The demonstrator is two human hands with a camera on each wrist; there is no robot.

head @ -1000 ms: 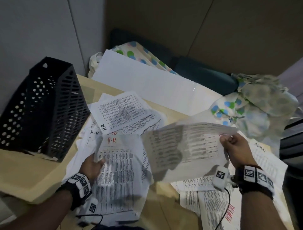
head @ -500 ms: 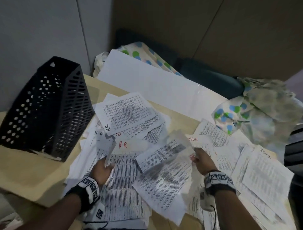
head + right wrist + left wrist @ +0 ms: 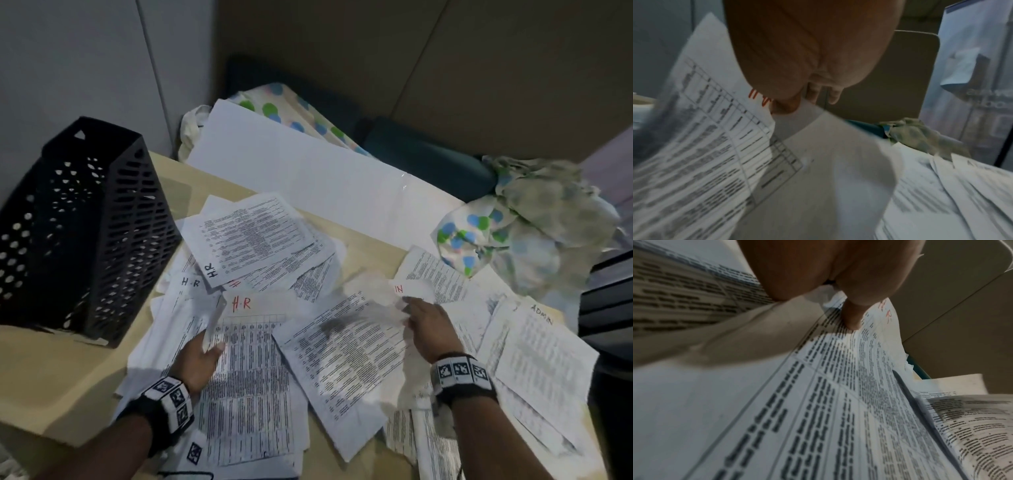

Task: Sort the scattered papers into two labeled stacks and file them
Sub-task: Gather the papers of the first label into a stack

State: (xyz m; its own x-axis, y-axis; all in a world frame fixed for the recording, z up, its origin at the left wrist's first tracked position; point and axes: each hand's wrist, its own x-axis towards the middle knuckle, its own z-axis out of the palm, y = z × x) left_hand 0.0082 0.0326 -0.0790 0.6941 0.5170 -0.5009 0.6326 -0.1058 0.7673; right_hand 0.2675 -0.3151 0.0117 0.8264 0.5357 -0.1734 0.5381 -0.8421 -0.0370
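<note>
Printed sheets lie scattered over a beige table (image 3: 363,246). My left hand (image 3: 209,346) pinches the left edge of a table-printed sheet marked "H.R" in red (image 3: 241,305); in the left wrist view the thumb (image 3: 852,318) presses on that sheet (image 3: 838,402). My right hand (image 3: 407,308) pinches the top corner of another printed sheet (image 3: 342,356) whose red label ends in "IN". In the right wrist view its thumb and fingertips (image 3: 789,104) close on that sheet (image 3: 701,146). More sheets marked "H.R" (image 3: 246,236) lie behind, and a sheet marked "ADMIN" (image 3: 541,346) lies at the right.
A black mesh file holder (image 3: 78,222) stands at the table's left. A large blank white sheet (image 3: 308,164) leans at the back edge. Dotted cloth (image 3: 507,233) is bunched at the back right, beside a dark cushion (image 3: 428,157).
My right hand has brought its sheet down from mid-air to lie low over the middle of the pile. The left hand has kept its hold on the red "H.R" sheet.
</note>
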